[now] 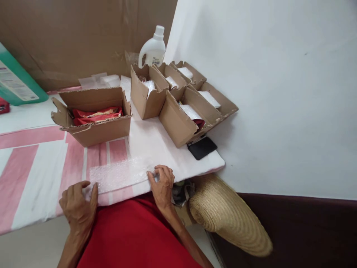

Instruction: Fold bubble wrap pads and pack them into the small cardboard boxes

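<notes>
A sheet of clear bubble wrap [118,174] lies flat near the front edge of a table covered in a pink and white cloth [36,167]. My left hand [79,206] rests at the sheet's left end, fingers curled over its corner. My right hand [162,184] pinches the sheet's right end with bent fingers. Behind the sheet stands an open cardboard box [95,116] holding red packets [96,113].
Several smaller open cardboard boxes [178,100] with bubble-wrapped items stand at the back right, a white plastic jug [154,48] behind them. A black flat object [202,147] lies by the table's right edge. A straw hat [227,214] hangs below. A green container [16,80] sits far left.
</notes>
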Demonstrator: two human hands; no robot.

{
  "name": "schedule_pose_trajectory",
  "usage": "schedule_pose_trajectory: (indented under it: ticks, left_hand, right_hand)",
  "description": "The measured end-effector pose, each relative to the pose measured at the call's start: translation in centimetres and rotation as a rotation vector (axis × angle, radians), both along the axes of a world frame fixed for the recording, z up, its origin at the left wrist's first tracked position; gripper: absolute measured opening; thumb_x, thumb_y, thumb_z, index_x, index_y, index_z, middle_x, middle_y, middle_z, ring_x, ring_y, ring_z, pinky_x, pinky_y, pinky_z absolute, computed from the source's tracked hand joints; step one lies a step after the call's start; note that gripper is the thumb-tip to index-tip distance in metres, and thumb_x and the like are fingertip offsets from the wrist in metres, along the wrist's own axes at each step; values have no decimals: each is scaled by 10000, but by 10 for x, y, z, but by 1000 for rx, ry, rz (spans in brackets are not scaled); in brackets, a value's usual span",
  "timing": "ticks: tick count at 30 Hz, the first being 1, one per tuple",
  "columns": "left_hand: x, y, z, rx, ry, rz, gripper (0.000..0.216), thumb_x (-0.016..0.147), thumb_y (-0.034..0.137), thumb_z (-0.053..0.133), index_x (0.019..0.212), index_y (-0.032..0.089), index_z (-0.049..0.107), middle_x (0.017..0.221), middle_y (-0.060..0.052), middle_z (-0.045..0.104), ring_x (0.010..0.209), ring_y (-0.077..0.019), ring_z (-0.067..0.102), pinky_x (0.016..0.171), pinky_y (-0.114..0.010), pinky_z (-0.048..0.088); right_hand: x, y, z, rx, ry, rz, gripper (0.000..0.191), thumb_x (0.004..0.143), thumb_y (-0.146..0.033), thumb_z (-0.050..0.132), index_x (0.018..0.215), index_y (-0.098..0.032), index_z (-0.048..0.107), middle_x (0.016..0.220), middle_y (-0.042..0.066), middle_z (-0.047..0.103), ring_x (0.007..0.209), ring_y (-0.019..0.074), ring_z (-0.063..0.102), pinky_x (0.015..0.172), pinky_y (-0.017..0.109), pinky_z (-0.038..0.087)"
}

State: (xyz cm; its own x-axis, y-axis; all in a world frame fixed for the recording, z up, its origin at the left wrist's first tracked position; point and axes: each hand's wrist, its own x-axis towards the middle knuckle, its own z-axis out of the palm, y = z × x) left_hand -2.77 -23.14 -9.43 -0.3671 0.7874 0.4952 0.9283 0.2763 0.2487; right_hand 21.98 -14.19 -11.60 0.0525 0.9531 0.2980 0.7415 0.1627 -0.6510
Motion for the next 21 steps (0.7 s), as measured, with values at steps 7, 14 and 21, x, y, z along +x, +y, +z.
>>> schedule_pose_trajectory:
  ticks: [7, 14, 21]
  left_hand:
    - [33, 15, -6, -175, 51, -673, 510, 948, 239, 541, 1454, 295, 515, 1503, -95, 535, 1442, -307, 415, 1198, -499, 265]
    - [35, 14, -24, -281, 120, -663, 584, 956, 387, 561, 1523, 350, 427, 1622, -77, 389, 1526, -339, 271, 1243, -566, 130]
    - [32, 13, -26, -241, 101, -697, 551, 938, 335, 566, 1484, 292, 500, 1624, -108, 379, 1530, -346, 257, 1243, -575, 120]
  right_hand:
    - [-1, 1, 2, -25, -52, 10, 126, 924, -247, 663, 845, -209, 572, 937, 42, 631, 947, 245, 531, 863, 379, 395]
    - [22, 13, 8, 39, -12, -17, 133, 950, -210, 596, 822, -217, 562, 880, 48, 627, 910, 247, 550, 853, 401, 453]
    - [-13, -15, 24, 321, -115, 617, 312, 1014, -325, 529, 1262, -152, 606, 1278, 149, 659, 1302, 263, 532, 1085, 435, 455]
